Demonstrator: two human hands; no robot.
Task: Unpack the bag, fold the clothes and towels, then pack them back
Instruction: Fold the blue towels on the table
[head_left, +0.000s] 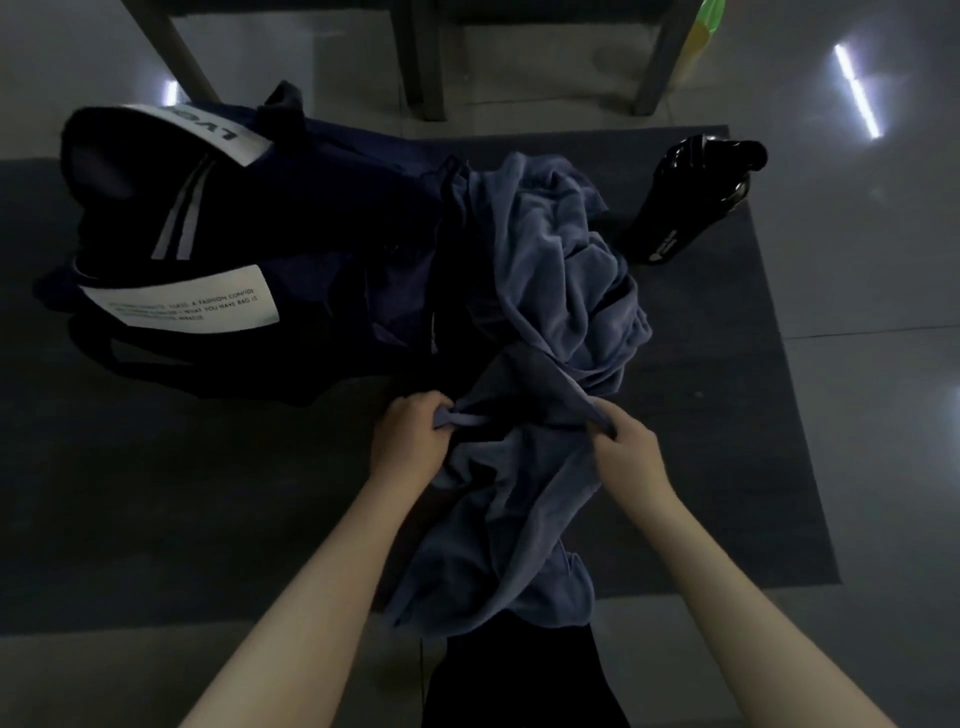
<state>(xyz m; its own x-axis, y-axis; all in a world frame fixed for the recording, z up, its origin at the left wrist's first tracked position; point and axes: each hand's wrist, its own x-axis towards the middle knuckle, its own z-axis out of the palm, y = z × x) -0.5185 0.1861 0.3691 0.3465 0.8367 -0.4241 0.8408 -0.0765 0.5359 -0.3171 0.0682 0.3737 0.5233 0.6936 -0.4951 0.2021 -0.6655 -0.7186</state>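
Left hand (410, 434) & right hand (626, 441) each pinch an edge of the blue towel (561, 291), stretched betw them. Dark duffel bag (171, 234) lies left on the mat (156, 467), black bottle (691, 197) upper right

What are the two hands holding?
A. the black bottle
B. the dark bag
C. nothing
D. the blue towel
D: the left hand and the right hand each pinch an edge of the blue towel; the black bottle and the dark bag lie untouched.
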